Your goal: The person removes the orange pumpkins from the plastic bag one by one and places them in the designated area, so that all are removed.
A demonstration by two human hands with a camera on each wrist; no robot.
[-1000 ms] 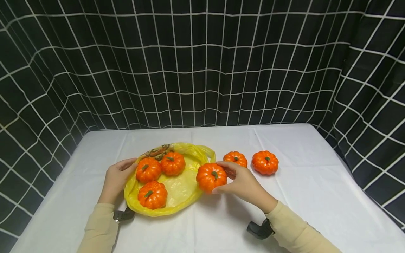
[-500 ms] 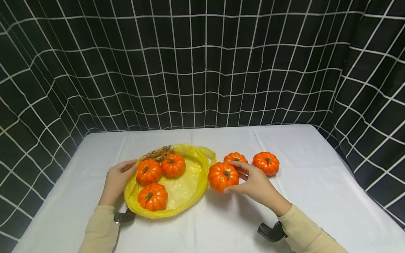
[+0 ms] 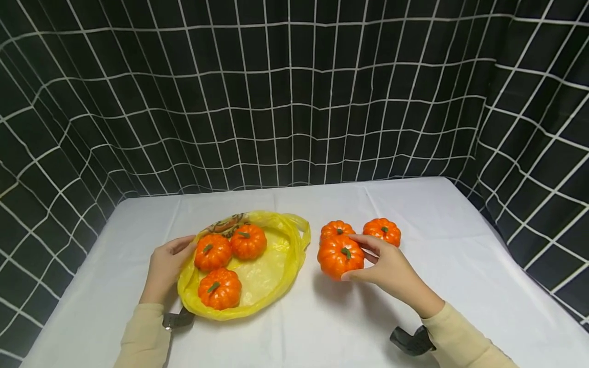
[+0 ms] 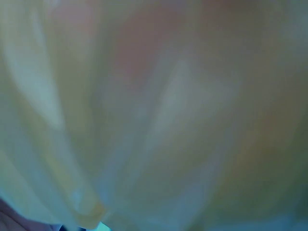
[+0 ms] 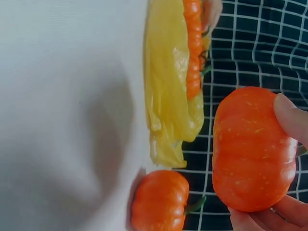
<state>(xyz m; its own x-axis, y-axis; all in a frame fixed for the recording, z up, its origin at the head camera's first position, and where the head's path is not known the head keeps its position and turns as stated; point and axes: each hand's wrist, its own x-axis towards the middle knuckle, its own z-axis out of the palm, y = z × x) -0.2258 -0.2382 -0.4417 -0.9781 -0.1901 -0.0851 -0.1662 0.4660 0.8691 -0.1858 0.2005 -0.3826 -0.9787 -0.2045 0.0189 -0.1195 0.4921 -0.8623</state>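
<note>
My right hand [image 3: 391,268] holds an orange pumpkin [image 3: 340,256] by its right side, thumb in front and fingers behind, above the table to the right of the yellow bag [image 3: 262,278]. In the right wrist view this pumpkin [image 5: 255,149] hangs clear of the white cloth. Three pumpkins [image 3: 220,289] lie inside the open bag. At the bag's left rim my left hand [image 3: 165,266] grips the plastic, with some of its fingers hidden. Blurred yellowish plastic [image 4: 183,115] fills the left wrist view.
Two more pumpkins stand on the white-covered table [image 3: 442,245]: one [image 3: 337,229] just behind the held pumpkin, partly covered by it, and another [image 3: 383,231] to its right. Black cloth with a white grid [image 3: 294,102] surrounds the table's back and sides.
My right hand has moved right with its pumpkin, away from the bag's right edge. The left hand stays at the bag's rim. The head view has shifted slightly.
</note>
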